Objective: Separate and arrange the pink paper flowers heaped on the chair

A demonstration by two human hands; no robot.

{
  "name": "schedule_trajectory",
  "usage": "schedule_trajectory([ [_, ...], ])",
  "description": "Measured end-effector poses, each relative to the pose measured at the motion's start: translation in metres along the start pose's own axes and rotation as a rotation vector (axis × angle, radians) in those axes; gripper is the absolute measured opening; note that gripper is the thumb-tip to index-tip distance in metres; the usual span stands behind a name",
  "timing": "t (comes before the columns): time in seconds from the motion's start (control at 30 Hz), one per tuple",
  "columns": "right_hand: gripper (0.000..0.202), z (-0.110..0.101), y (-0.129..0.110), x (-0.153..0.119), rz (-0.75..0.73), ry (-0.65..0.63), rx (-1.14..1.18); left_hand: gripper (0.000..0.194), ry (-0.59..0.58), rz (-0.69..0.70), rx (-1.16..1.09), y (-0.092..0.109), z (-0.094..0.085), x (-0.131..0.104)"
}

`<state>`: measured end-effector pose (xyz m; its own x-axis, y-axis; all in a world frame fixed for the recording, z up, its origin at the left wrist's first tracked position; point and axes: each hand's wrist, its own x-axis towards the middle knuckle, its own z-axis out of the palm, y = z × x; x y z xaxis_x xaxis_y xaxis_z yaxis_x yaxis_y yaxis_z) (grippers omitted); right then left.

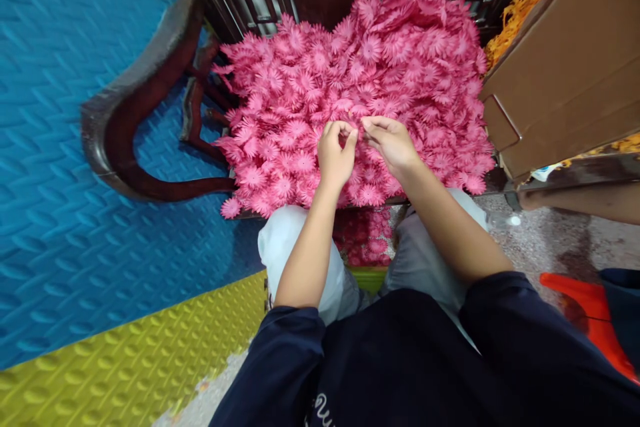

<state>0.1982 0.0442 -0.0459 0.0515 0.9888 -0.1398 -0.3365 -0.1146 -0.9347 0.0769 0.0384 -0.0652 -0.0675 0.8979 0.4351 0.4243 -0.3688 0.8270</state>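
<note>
A thick heap of pink flower-shaped pieces point(300, 83) covers the seat of a dark wooden bench in front of my knees. Over the front middle of the heap, my left hand point(339, 150) pinches with thumb and index finger. Close to its right, my right hand point(390, 140) also pinches, thumb against fingers. The fingertips of both hands nearly meet. Whatever lies between them is too small to make out against the pink pieces.
A curved wooden armrest point(120, 127) stands left, above blue mats point(55, 213). At right, a cardboard box point(570, 60) stands beside orange material point(525, 7). Another person's bare leg point(585, 201) reaches in near a red object point(585, 300). More pink pieces point(373, 233) lie below the bench.
</note>
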Motion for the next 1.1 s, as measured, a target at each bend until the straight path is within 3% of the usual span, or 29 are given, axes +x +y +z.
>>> schedule_trajectory([
  [0.27, 0.011, 0.002, 0.009, 0.003, -0.087, 0.018, -0.075, 0.010, 0.110, -0.084, 0.015, 0.011, -0.003, 0.000],
  [0.47, 0.008, 0.005, 0.008, 0.000, -0.199, 0.042, -0.190, 0.008, 0.082, -0.189, -0.053, 0.005, -0.002, 0.003],
  [0.7, 0.006, 0.009, 0.006, -0.005, -0.167, 0.029, -0.202, 0.016, 0.140, -0.295, -0.186, 0.010, -0.002, 0.004],
  [0.9, 0.021, 0.008, 0.004, -0.007, -0.181, 0.024, -0.202, 0.018, 0.108, -0.420, -0.388, 0.014, -0.003, 0.005],
  [1.1, 0.020, 0.008, 0.002, -0.006, -0.203, 0.029, -0.191, 0.018, 0.054, -0.402, -0.436, 0.014, -0.004, 0.006],
])
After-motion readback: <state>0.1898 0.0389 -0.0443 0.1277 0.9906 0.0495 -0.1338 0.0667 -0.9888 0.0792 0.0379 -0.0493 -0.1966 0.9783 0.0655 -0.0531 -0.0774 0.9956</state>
